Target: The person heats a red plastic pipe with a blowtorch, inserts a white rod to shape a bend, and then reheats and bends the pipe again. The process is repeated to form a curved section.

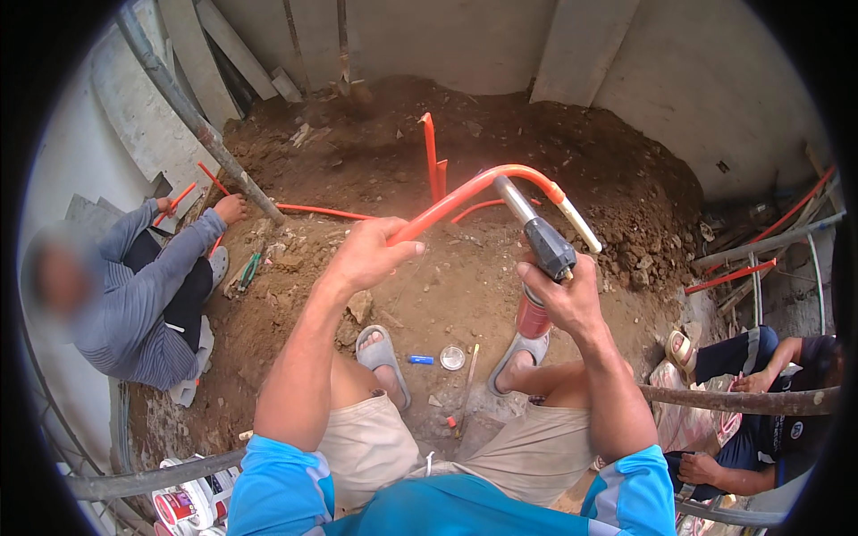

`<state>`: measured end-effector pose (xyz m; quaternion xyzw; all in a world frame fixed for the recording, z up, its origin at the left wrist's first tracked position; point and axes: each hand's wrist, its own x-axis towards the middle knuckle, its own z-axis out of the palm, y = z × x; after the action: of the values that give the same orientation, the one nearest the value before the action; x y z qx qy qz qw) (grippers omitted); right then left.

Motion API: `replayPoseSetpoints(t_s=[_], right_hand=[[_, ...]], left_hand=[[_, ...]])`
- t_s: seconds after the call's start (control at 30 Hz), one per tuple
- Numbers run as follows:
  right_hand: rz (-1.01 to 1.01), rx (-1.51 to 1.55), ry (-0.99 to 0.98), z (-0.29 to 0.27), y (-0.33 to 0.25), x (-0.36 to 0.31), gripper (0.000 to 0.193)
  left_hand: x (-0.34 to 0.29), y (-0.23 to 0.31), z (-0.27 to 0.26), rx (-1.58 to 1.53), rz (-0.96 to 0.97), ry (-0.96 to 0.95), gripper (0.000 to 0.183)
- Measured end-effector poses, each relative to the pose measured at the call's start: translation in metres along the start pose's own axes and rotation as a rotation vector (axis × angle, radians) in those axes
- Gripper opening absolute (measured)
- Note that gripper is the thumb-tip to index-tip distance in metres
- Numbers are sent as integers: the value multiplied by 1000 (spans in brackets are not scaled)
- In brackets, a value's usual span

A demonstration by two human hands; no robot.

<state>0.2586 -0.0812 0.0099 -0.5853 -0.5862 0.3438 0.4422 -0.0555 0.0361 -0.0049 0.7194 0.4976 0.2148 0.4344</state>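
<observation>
Evidently, dug earth (581, 143) covers the far ground, and in front of it a bent orange conduit (465, 196) is held up in mid-air. The left hand (366, 255) closes round its near end, seemingly to steady the curve while staying clear of heat. The right hand (572, 290) grips a gas torch (547, 243), tilted far and left, apparently aiming at the bend; any flame is indiscernible. Its red canister (534, 317) hangs below, contents hidden. Nearer lie a small round container (452, 358), contents unclear, and a blue lighter-like stick (421, 360).
</observation>
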Motion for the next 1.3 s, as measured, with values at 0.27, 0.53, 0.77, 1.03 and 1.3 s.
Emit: replayPoseSetpoints(t_s=[0.27, 0.53, 0.77, 1.03, 1.3], right_hand=[[-44, -4, -72, 10, -2, 0, 21], [-112, -32, -75, 6, -4, -4, 19], [-122, -88, -147, 2, -6, -6, 21], [-97, -43, -78, 1, 0, -5, 25], [-51, -46, -57, 2, -7, -5, 20]], left_hand=[[1, -5, 0, -26, -16, -6, 44], [3, -16, -2, -153, -24, -38, 42], [0, -14, -7, -134, -24, -29, 43], [1, -10, -8, -69, -9, -17, 43], [-5, 2, -2, -100, -22, -4, 36]])
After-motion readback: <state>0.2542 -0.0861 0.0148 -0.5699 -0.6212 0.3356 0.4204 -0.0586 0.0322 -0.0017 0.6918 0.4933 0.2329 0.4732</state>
